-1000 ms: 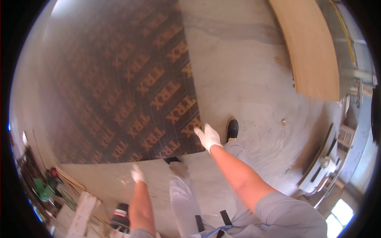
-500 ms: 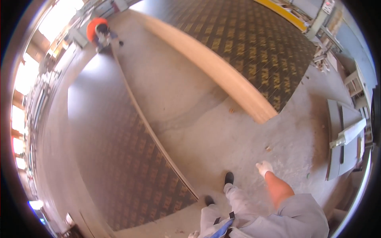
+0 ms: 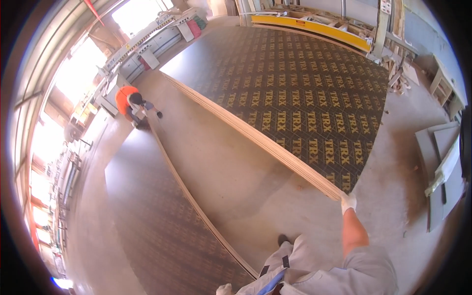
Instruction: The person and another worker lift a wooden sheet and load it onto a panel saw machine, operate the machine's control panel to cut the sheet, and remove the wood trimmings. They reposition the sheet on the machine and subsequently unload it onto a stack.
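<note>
— What's over on the left?

— A co-worker [image 3: 132,102] in an orange top, far off, bent down at the far end of the lower board [image 3: 162,221]. That board lies flat on the floor [image 3: 231,167], dark face up, its pale edge running from that person all the way back toward the wearer's legs.

— And the left hand?

— Only a bit of white glove shows at the bottom edge, the left hand [image 3: 224,289], right by the near corner of the lower board. Whether it is open or closed I cannot tell; too little of it is in view.

— Moving right?

— The stack [image 3: 305,98] of dark patterned sheets, its long layered edge slanting from upper left down to lower right. Its near corner ends at the right hand [image 3: 348,202].

— Is that hand gripping?

— It looks so: the gloved right hand is closed on the stack's near corner, arm stretched forward. The stack runs up and left away from it, long axis pointing toward the far wall. The right hand is plainly the nearer one to it; the left is well apart, by the lower board.

— Farthest right?

— Grey panels [image 3: 440,172] lying on the floor, apart from both hands.
</note>
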